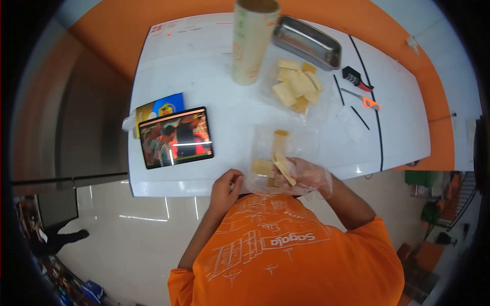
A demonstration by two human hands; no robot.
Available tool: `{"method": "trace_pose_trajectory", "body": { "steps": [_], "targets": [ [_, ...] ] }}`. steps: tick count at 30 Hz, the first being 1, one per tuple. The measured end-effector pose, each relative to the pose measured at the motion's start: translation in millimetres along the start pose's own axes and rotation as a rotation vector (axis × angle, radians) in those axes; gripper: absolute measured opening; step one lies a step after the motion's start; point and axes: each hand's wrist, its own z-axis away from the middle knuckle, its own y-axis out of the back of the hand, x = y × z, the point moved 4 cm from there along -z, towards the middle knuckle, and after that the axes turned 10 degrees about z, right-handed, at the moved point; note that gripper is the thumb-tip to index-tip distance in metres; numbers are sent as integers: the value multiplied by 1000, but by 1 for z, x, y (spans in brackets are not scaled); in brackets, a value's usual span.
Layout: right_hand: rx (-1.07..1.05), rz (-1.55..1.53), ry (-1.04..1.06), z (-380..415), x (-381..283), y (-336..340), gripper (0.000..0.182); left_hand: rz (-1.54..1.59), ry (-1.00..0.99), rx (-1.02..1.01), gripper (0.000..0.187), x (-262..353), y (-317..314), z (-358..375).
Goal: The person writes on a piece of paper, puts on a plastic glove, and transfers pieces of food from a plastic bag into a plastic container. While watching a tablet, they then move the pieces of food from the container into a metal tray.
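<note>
Right hand (304, 176), in a clear glove, pinches a pale flat slice (283, 170) at the table's near edge; slice stands tilted, long axis running from far-left to near-right; left hand (225, 189), bare, lies to its left, well apart, fingers loosely bent, nothing visible in them; whether its fingertips meet, cannot tell; just left of the held slice, between the hands but nearer the right, a second slice (262, 167) lies flat on clear plastic (306, 140); farther out, ahead of the right hand, a slice pile (301, 84); tablet (176, 137) ahead-left of the left hand.
</note>
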Motion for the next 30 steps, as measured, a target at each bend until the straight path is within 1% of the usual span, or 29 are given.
{"method": "trace_pose_trajectory", "body": {
  "steps": [1,3,7,9,10,12,13,15,16,18,19,21,22,24,26,28,30],
  "targets": [
    [18,3,11,0,1,-3,69,9,-10,-17,16,0,-1,0],
    [88,44,57,0,2,-6,65,23,-27,13,15,1,1,0],
    [128,54,75,1,-2,-12,64,11,-14,11,15,3,2,0],
    [6,2,124,2,0,-11,69,15,-9,20,14,5,1,0],
    [6,4,126,2,-1,-12,69,15,-12,19,14,5,1,0],
    [-159,-75,159,6,-5,-22,77,7,-41,29,13,4,1,0],
    [-156,-72,159,7,-5,-21,77,10,-42,28,13,2,1,0],
    [-256,-119,182,10,-6,-25,83,2,-70,39,13,1,2,0],
    [-254,-117,180,10,-7,-26,83,5,-71,39,13,3,2,2],
    [-262,-242,203,11,-13,-30,81,-17,-32,50,14,7,4,2],
    [-262,-234,208,12,-17,-27,81,-16,-41,49,14,7,5,2],
    [-236,-209,318,15,-33,-17,80,-79,-71,76,13,5,11,4],
    [-238,-202,321,21,-45,-15,80,-78,-78,78,13,2,15,5],
    [136,92,416,39,-82,0,77,-231,-164,121,14,-6,27,9],
    [500,301,520,51,-119,11,70,-281,-208,139,12,-19,38,12],
    [690,451,586,61,-154,54,64,-392,-308,163,10,-25,47,15],
    [1006,645,583,68,-187,79,60,-386,-313,178,9,-34,51,18]
  ]
}}
